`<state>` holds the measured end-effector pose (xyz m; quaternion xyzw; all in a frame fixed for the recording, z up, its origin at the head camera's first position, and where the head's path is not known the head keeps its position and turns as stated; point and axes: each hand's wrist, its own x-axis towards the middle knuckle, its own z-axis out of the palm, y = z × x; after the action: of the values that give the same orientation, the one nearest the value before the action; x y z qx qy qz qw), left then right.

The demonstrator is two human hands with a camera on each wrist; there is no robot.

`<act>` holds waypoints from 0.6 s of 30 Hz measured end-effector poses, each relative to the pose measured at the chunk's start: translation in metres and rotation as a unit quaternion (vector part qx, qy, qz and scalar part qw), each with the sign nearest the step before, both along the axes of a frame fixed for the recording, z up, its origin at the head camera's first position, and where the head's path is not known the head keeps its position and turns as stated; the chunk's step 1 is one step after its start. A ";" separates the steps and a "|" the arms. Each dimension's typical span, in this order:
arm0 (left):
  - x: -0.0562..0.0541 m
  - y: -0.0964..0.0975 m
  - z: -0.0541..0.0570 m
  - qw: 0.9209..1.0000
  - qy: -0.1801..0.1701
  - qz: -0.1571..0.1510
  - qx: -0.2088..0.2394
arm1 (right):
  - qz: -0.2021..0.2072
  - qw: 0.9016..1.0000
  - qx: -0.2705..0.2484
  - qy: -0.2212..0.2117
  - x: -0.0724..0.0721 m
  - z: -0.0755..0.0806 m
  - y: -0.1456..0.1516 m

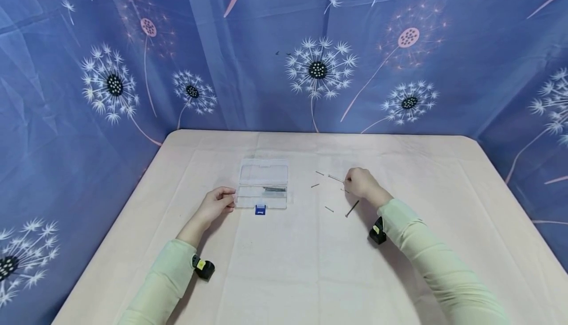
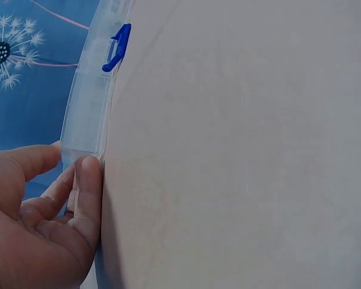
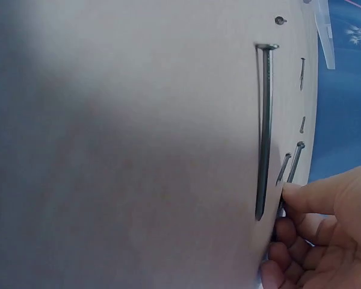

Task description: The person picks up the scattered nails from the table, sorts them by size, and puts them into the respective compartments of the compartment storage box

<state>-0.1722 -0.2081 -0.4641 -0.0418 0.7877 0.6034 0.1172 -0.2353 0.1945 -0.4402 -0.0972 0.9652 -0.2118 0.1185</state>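
Note:
A clear plastic box [image 1: 263, 201] stands with its lid [image 1: 264, 173] raised and a blue latch [image 2: 117, 48] at its front. Several nails [image 1: 275, 189] lie in its back right part. My left hand [image 1: 217, 203] holds the box's left end, with thumb and finger at the corner in the left wrist view. On the right, my right hand [image 1: 363, 183] pinches a long nail [image 1: 336, 178] low over the cloth; the nail's head end sticks out past the fingers. Close by lies another long nail [image 3: 265, 132], and a shorter nail [image 3: 284, 168] is right beside the fingers.
Small nails lie scattered between box and right hand, including one nearer the front [image 1: 329, 209] and one farther back [image 1: 320, 173]. A pale pink cloth [image 1: 275, 275] covers the table. Blue dandelion-print curtains [image 1: 266, 68] hang behind and at the sides.

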 end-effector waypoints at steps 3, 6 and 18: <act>0.000 0.000 0.000 1.000 0.000 -0.002 -0.002 | 0.014 0.999 0.028 0.006 0.001 0.000 -0.002; 0.000 0.001 -0.001 1.000 -0.002 -0.004 -0.002 | 0.016 0.999 0.037 0.010 0.002 0.000 -0.002; 0.001 0.002 0.001 1.000 0.002 0.000 0.003 | -0.040 0.992 -0.114 0.043 0.004 -0.002 0.011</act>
<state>-0.1717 -0.2065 -0.4629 -0.0396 0.7862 0.6057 0.1157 -0.2316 0.2060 -0.4425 -0.0806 0.9419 -0.3211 0.0566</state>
